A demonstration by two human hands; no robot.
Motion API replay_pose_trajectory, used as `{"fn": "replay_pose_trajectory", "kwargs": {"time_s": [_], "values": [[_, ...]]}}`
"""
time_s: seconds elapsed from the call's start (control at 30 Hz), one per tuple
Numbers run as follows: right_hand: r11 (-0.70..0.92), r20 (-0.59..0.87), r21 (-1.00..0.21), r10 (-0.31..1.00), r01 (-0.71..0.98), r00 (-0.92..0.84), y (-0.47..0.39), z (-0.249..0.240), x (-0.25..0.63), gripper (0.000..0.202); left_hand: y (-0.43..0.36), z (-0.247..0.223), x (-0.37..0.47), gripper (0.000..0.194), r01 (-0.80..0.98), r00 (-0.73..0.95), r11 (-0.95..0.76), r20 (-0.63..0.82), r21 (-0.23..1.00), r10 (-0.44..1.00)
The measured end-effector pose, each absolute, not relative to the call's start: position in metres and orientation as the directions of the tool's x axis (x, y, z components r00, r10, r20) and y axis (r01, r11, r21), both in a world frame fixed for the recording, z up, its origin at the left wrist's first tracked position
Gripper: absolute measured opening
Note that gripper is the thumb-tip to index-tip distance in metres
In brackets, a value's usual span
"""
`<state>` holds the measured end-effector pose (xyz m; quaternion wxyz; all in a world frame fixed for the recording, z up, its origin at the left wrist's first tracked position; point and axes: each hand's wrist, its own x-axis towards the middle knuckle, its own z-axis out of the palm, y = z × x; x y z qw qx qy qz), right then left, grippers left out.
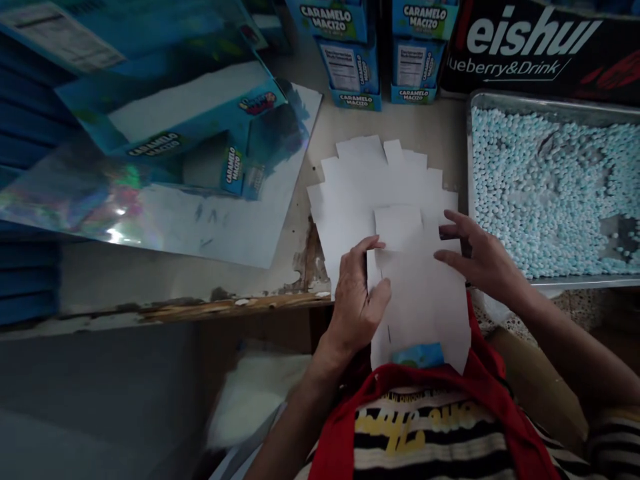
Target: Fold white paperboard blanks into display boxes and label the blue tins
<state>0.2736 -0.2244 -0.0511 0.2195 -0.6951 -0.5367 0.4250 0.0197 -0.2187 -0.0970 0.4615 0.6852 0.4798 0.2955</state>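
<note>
A white carton blank (425, 293) lies in front of my body, its near end by my red apron and a blue printed flap (419, 355) showing there. My left hand (357, 297) is closed on its left edge, with the thumb on top. At the upper right edge is my right hand (473, 250), its fingers apart; whether the fingertips touch the card I cannot tell. Beneath and beyond the blank, more white blanks (350, 190) are fanned out on the table, their stepped edges pointing away from me.
A metal tray (575, 280) of small pale blue and white candies stands at right. Behind are stacked blue candy boxes (355, 67) and a black carton (525, 57). To the left, an open blue display box (200, 127) rests on a shiny sheet (220, 230). The table edge (240, 303) is chipped.
</note>
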Motion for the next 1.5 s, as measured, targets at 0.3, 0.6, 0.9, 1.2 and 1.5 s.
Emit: {"fn": "replay_pose_trajectory", "kwargs": {"time_s": [0.3, 0.6, 0.9, 1.2, 1.5], "values": [[-0.021, -0.118, -0.619, 0.991, 0.785, -0.066, -0.248, -0.051, 0.24, 0.042, -0.223, -0.095, 0.019, 0.051, 0.402, 0.395, -0.223, 0.051, 0.888, 0.917], [0.069, -0.294, -0.31, 0.942, 0.948, -0.165, -0.229, -0.048, 0.221, 0.031, -0.226, -0.096, 0.021, 0.042, 0.441, 0.348, -0.166, 0.002, 0.882, 0.937], [0.129, -0.265, -0.223, 0.946, 0.966, -0.188, -0.229, -0.048, 0.206, 0.035, -0.239, -0.093, 0.04, 0.04, 0.039, 0.153, 0.093, -0.098, 0.995, 0.983], [0.006, -0.158, -0.522, 0.982, 0.853, -0.104, -0.248, -0.05, 0.219, 0.059, -0.243, -0.101, 0.04, 0.037, 0.19, 0.053, -0.044, 0.035, 0.981, 0.998], [0.086, -0.25, -0.552, 0.932, 0.83, -0.262, -0.23, -0.029, 0.233, 0.052, -0.226, -0.083, 0.038, 0.011, 0.161, 0.023, 0.065, -0.07, 0.985, 0.997]]}}
